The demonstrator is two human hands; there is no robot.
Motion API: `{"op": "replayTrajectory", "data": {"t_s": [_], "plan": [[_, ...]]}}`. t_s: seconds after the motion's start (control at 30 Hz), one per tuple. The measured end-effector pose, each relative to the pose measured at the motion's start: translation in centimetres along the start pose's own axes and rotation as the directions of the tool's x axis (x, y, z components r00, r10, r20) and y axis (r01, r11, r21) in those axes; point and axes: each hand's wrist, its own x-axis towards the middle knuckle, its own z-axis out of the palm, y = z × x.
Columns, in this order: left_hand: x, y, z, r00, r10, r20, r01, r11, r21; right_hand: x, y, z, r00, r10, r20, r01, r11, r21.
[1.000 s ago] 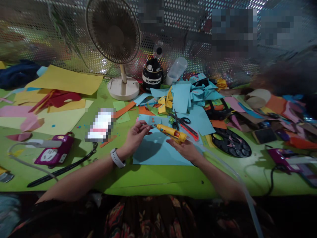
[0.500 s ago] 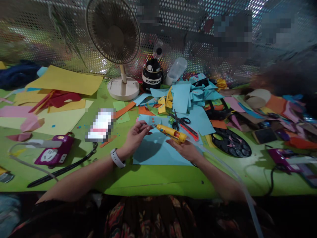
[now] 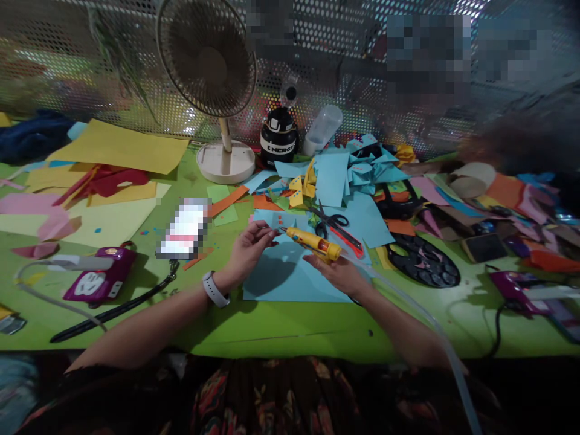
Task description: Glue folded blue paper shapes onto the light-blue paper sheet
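My right hand [image 3: 338,272] is wrapped round a yellow glue gun [image 3: 312,243], its nozzle pointing left. A long clear glue stick [image 3: 408,302] runs from the back of the gun down past my right forearm. Close to the nozzle tip, my left hand [image 3: 254,244] is pinched on something small and thin that I cannot make out. Under both hands lies a light blue paper sheet [image 3: 290,284]. Scissors [image 3: 333,220] and a red-and-black cutter [image 3: 347,241] rest just beyond the gun.
A phone [image 3: 183,229] and a purple power socket [image 3: 97,278] lie to the left. Behind stand a fan [image 3: 225,162], a black bottle [image 3: 278,142] and blue paper scraps [image 3: 333,178]. A black palette-like tray [image 3: 426,261] sits to the right on the green table [image 3: 203,332].
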Motion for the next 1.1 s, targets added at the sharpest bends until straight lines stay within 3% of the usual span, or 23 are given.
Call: {"op": "replayTrajectory", "data": {"t_s": [0.2,0.37,0.53,0.67,0.8,0.87,1.0,1.1], "plan": [[0.2,-0.4,-0.5,0.991,0.123,0.041,-0.128,0.982,0.141,-0.1,-0.3,0.1,1.000,0.001,-0.030,-0.002,1.000,-0.019],[0.1,-0.6,-1.1,0.961,0.259,0.092,-0.275,0.892,0.359,-0.3,0.3,0.0,0.997,-0.043,-0.066,0.036,0.994,-0.104],[0.3,0.1,-0.9,0.973,0.225,0.043,-0.228,0.932,0.281,-0.5,0.1,-1.4,0.988,-0.153,-0.032,0.133,0.930,-0.342],[0.8,0.8,-0.9,0.987,0.156,-0.035,-0.151,0.982,0.112,-1.7,0.6,-4.8,0.964,-0.231,-0.135,0.111,0.803,-0.586],[1.3,1.3,-1.0,0.995,0.067,-0.075,-0.067,0.998,0.000,-3.8,3.9,-10.0,0.959,-0.195,-0.204,-0.051,0.590,-0.806],[1.3,1.5,-1.1,0.997,0.017,-0.078,-0.021,0.998,-0.057,-5.0,6.3,-12.7,0.935,-0.177,-0.308,-0.176,0.522,-0.835],[1.3,2.0,-0.9,0.996,-0.039,-0.083,0.028,0.992,-0.126,-6.7,11.2,-16.7,0.921,-0.093,-0.379,-0.295,0.473,-0.830],[1.3,2.4,-0.8,0.996,-0.036,-0.076,0.026,0.992,-0.125,-7.3,13.8,-18.5,0.950,-0.040,-0.309,-0.240,0.539,-0.807]]}}
